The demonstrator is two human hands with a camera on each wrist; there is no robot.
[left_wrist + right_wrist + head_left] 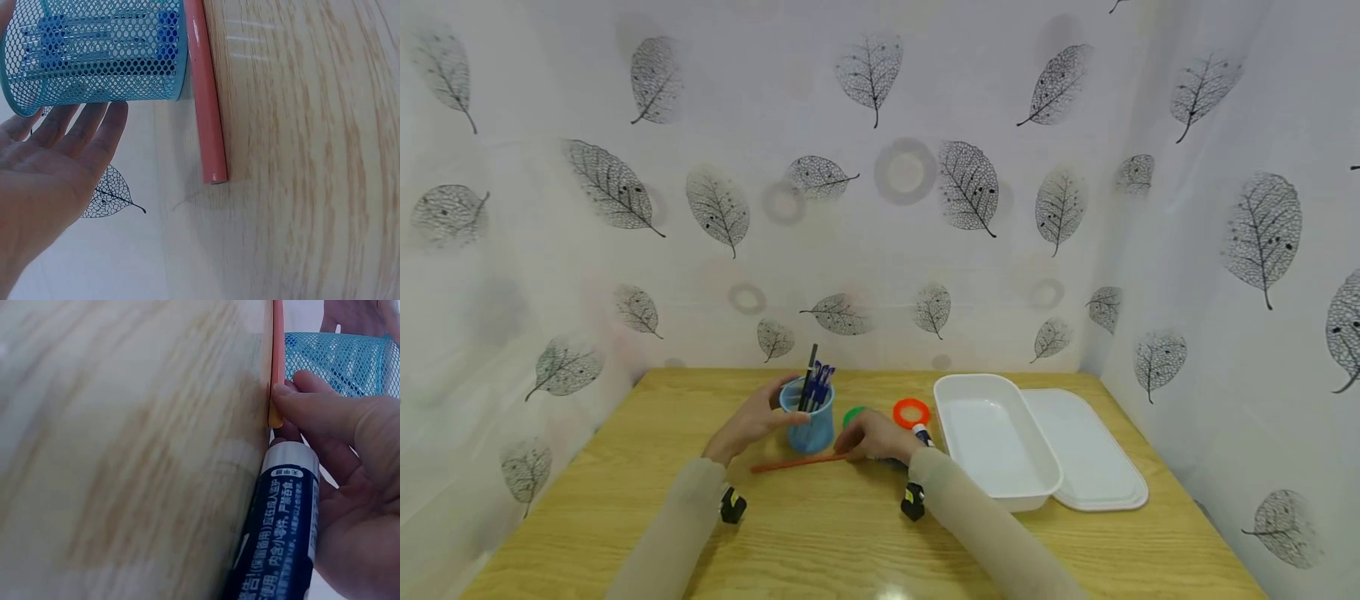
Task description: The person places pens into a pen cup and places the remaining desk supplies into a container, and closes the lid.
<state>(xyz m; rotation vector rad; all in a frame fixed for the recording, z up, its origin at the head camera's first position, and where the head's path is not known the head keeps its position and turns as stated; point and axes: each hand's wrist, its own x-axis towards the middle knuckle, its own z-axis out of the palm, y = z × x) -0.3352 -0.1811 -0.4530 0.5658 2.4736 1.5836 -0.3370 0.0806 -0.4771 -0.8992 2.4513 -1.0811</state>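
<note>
A light-blue mesh pen cup (811,432) stands upright on the table, with several blue pens (821,385) and a black pencil (808,379) in it. My left hand (758,421) holds the cup from the left, thumb at the front and fingers around the back. In front of the cup lies a red pencil (207,106), low along the tabletop. My right hand (877,435) pinches the pencil's right end between thumb and fingers; its orange tip shows in the right wrist view. Beside that hand lies a dark blue glue stick (278,531) with a pale cap.
An orange-red ring (912,413) and a partly hidden green ring (852,415) lie behind my right hand. To the right is a white rectangular box (1051,467), its white lid (1093,458) flat beside it. A leaf-print curtain (880,250) surrounds the wooden table (820,542).
</note>
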